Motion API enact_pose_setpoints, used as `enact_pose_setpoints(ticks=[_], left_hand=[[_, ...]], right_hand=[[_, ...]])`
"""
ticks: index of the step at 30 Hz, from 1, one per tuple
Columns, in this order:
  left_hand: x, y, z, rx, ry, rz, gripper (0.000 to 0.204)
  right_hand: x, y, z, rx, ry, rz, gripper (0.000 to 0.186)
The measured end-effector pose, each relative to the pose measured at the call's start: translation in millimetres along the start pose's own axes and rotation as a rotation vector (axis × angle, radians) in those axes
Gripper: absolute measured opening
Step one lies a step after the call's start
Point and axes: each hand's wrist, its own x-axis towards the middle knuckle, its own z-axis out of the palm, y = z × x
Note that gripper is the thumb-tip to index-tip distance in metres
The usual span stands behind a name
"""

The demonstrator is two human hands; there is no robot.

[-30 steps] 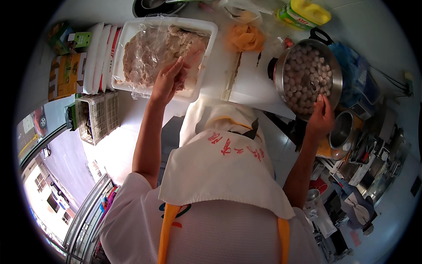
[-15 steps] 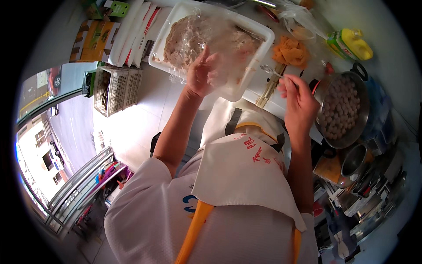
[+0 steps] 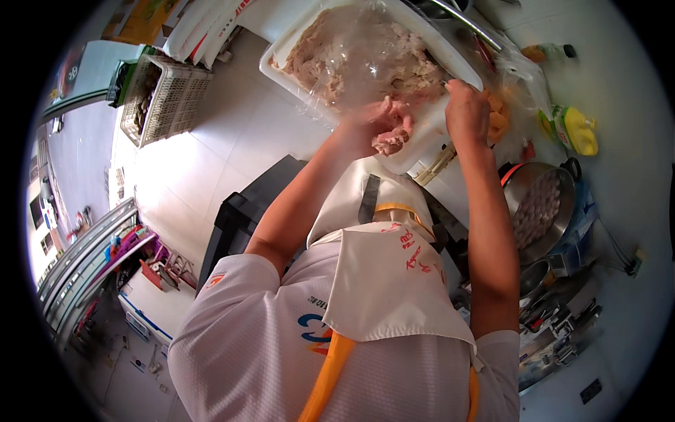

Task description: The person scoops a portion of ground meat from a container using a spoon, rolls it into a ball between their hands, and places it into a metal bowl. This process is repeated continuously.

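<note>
A white tub (image 3: 427, 137) at the top holds a broad mass of pale pink minced meat (image 3: 323, 53), with clear plastic film (image 3: 365, 10) over its far part. My left hand (image 3: 385, 123) is over the tub's near side, palm up, fingers curled round some of the meat, which clings to them. Just to its right, my right hand (image 3: 467, 109) is closed on a small metal spoon (image 3: 444, 84); the fingers and the meat hide most of it. Farther right, a metal pot (image 3: 559, 235) contains many round pale meatballs (image 3: 538, 207).
Orange crumpled material (image 3: 499, 116) and a yellow bottle (image 3: 580, 131) lie right of the tub. A white plastic crate (image 3: 172, 102) stands on the floor at left, and a black bin (image 3: 246, 204) is beside my left arm. Metal bowls and utensils crowd the lower right.
My right hand has moved up and left with the spoon, bringing it to the meat. My left hand's fingers have curled, with meat now visible in them. The view has shifted.
</note>
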Motion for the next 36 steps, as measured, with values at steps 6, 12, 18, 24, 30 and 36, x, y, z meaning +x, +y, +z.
enact_pose_setpoints(ticks=[6,12,18,24,30,36], left_hand=[[-1.9,-0.2,-6.3,-0.043,-0.083,0.054,0.059],[-3.6,-0.3,-12.1,-0.025,-0.105,0.052,0.057],[-2.8,2.0,-10.0,-0.039,-0.126,0.039,0.054],[-1.1,1.9,-12.1,-0.061,-0.142,0.03,0.052],[-1.2,1.8,-11.2,-0.093,-0.143,0.032,0.049],[-3.2,3.1,-8.3,-0.096,-0.13,0.058,0.046]], right_hand=[[4.4,2.2,29.4,0.074,-0.041,0.052,0.018],[11.3,1.7,21.8,0.13,-0.18,-0.04,0.015],[9.9,-3.0,13.2,0.158,-0.28,-0.204,0.014],[-2.8,1.7,15.9,0.195,-0.324,-0.308,0.015],[-16.9,-19.0,6.8,0.324,-0.408,-0.319,0.019],[-4.7,-20.8,-29.9,0.157,-0.223,-0.124,0.014]])
